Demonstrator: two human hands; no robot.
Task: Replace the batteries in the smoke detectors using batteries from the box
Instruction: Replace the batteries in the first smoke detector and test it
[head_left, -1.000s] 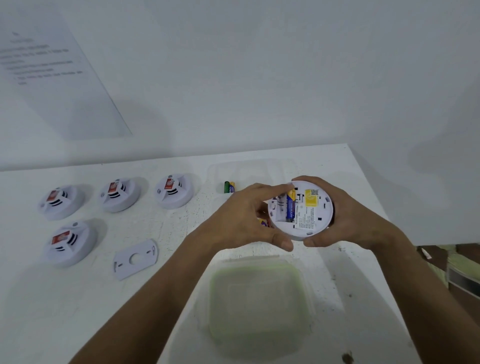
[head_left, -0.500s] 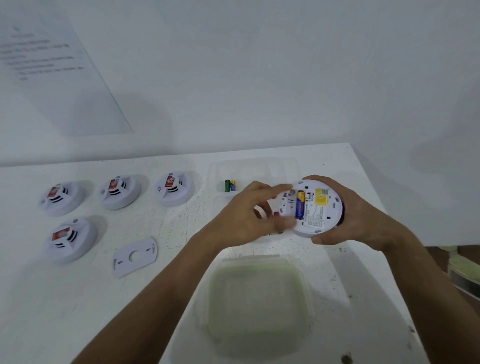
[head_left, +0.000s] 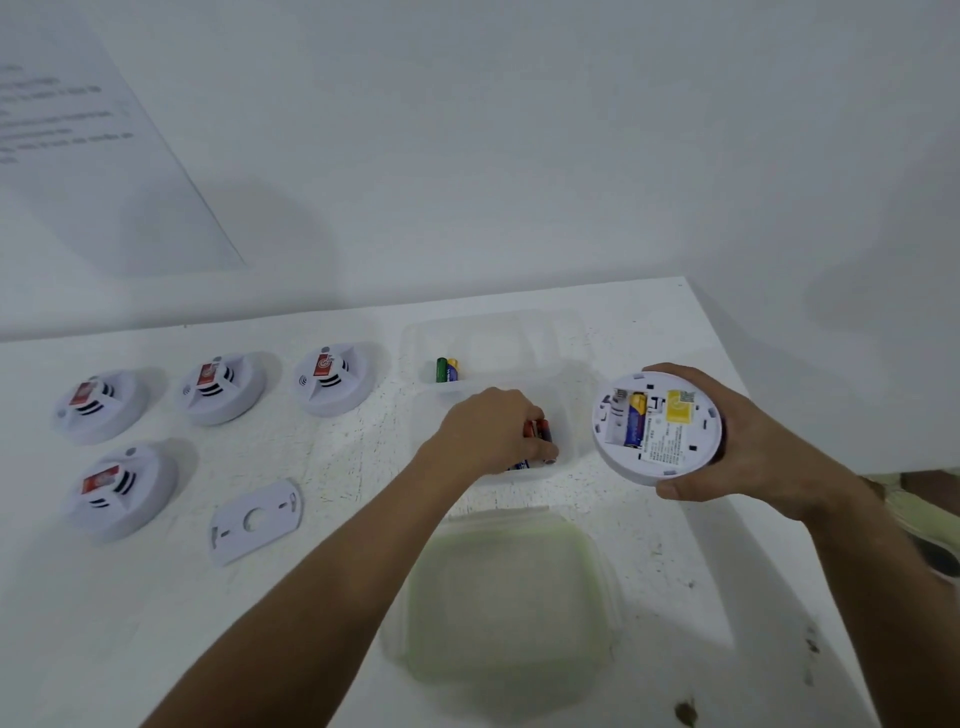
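My right hand (head_left: 748, 447) grips a white smoke detector (head_left: 657, 428) with its back facing me; one blue and yellow battery (head_left: 636, 426) sits in its open compartment. My left hand (head_left: 488, 431) reaches into the near compartment of the clear plastic box (head_left: 566, 332), fingers curled round a red and black battery (head_left: 542, 434). More batteries lie under that hand. A green battery and a blue-yellow battery (head_left: 447, 370) lie in the box's far compartment.
Several white smoke detectors (head_left: 335, 378) stand face up at the left of the white table (head_left: 156, 623). A detached white mounting plate (head_left: 255, 521) lies near them. The box's green-rimmed lid (head_left: 506, 597) lies in front of the box. The table's right edge is close.
My left hand left the detector and dropped into the box, closing on a battery. My right hand carried the detector to the right.
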